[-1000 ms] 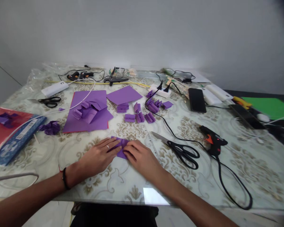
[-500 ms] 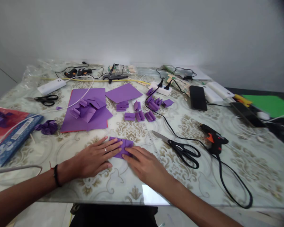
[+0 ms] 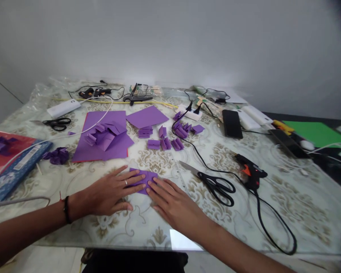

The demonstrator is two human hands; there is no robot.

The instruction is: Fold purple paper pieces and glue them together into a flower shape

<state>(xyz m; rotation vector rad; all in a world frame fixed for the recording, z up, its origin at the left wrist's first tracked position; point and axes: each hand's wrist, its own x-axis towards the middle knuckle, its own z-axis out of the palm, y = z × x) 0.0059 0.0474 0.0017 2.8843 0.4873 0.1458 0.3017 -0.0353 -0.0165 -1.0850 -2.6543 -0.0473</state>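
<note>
A small folded piece of purple paper (image 3: 143, 175) lies flat on the table between my hands, creased and partly covered by fingers. My left hand (image 3: 116, 191) rests on its left side, fingers spread, with a ring on one of them. From the right, my right hand (image 3: 174, 201) presses its stretched fingertips on the paper's right edge. Just beyond are several small folded purple strips (image 3: 153, 144). Larger purple sheets (image 3: 102, 151) carry more folded pieces at the left. Black-handled scissors (image 3: 216, 185) lie to the right of my right hand.
A glue gun (image 3: 252, 172) with a looping black cord lies at the right, near two phones (image 3: 232, 124). A power strip (image 3: 190, 112) stands behind. At the left are crumpled purple paper (image 3: 57, 155), a blue-and-red packet (image 3: 22, 163) and smaller scissors (image 3: 57, 123).
My right hand's fingers have straightened out and lie flatter along the paper's right edge. My left hand stays on the paper. The view has shifted slightly.
</note>
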